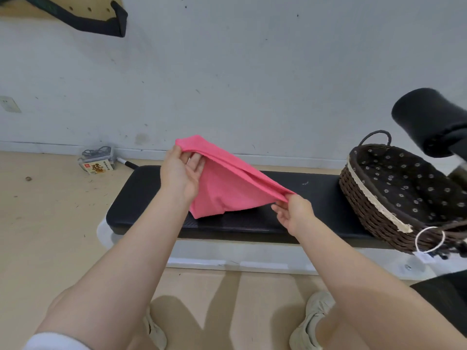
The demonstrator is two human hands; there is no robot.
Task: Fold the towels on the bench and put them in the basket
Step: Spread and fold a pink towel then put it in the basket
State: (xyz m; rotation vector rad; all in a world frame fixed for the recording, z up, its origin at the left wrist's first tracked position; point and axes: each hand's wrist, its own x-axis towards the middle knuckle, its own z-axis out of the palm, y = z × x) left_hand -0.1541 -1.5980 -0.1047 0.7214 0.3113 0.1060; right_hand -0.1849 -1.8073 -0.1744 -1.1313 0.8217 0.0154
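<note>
Pink towel was up in the air above the black bench, stretched on a slant between both hands, its lower corner hanging down to just about touch the padding. Over on the far left, a small box with a tangle of cable sat on the floor against the wall, well clear of the action. The left hand was the higher one, holding the towel's upper corner: thumb on the near side, fingers partly straightened behind the cloth, the corner poking up past them. From there the folded top edge ran down and to the right, straight into the right hand, which pinched the lower corner between thumb and fingertips, the other fingers loosely curled beneath. Beside that hand a stretch of bare bench lay open, nothing on it between towel and basket. The wicker basket with its dark flowered lining stood at the bench's right end, tilted toward the camera, a white ring dangling at its near rim. A black padded roller jutted in above the basket's far side, overhanging part of its mouth.
</note>
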